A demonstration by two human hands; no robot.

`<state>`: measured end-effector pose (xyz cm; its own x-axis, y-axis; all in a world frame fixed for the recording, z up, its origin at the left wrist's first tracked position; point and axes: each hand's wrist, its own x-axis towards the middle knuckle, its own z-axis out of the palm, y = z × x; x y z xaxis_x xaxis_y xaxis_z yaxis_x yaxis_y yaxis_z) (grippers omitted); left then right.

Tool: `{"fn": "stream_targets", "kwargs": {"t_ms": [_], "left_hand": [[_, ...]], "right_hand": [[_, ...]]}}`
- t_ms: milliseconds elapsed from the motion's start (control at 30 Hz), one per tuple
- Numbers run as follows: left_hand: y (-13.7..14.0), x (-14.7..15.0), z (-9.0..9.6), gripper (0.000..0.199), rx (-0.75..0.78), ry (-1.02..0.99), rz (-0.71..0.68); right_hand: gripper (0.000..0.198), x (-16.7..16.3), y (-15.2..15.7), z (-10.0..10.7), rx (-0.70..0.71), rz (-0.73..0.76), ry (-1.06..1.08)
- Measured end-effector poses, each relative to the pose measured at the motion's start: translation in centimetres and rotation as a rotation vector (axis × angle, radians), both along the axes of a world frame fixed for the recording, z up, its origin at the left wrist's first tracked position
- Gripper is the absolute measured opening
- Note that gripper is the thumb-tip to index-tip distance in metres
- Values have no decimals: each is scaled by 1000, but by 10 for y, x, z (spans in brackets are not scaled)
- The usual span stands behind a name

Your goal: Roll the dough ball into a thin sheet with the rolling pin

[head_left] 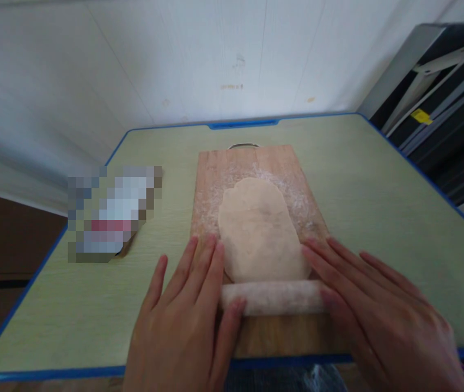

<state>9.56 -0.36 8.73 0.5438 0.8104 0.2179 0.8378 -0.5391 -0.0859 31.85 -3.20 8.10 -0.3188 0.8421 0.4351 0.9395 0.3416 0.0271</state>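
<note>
A rolling pin (275,298), whitened with flour, lies crosswise at the near edge of a flattened sheet of dough (258,228). My left hand (187,310) rests over the pin's left end, open, with its fingers stretched forward and the thumb against the pin. Over the right end lies my right hand (379,305), also open, its fingers extended and angled inward toward the dough. Both ends of the pin are hidden under the hands. Beneath the dough is a wooden cutting board (211,169), dusted with loose flour around the dough's sides and far end.
A pale green table (379,201) with a blue rim carries the board. To the left lies a pixelated flat object (117,212) that I cannot identify. A white wall (199,60) stands behind the table. Dark folded panels or furniture (452,125) lean beyond its right edge.
</note>
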Motion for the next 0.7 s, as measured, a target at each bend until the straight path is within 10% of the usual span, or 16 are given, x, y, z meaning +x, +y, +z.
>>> {"fn": "stream_targets", "kwargs": {"t_ms": [700], "left_hand": [[32,22,8,51,-69,-76,176]], "right_hand": [[42,-5,30,-2,-68,-149,17]]}}
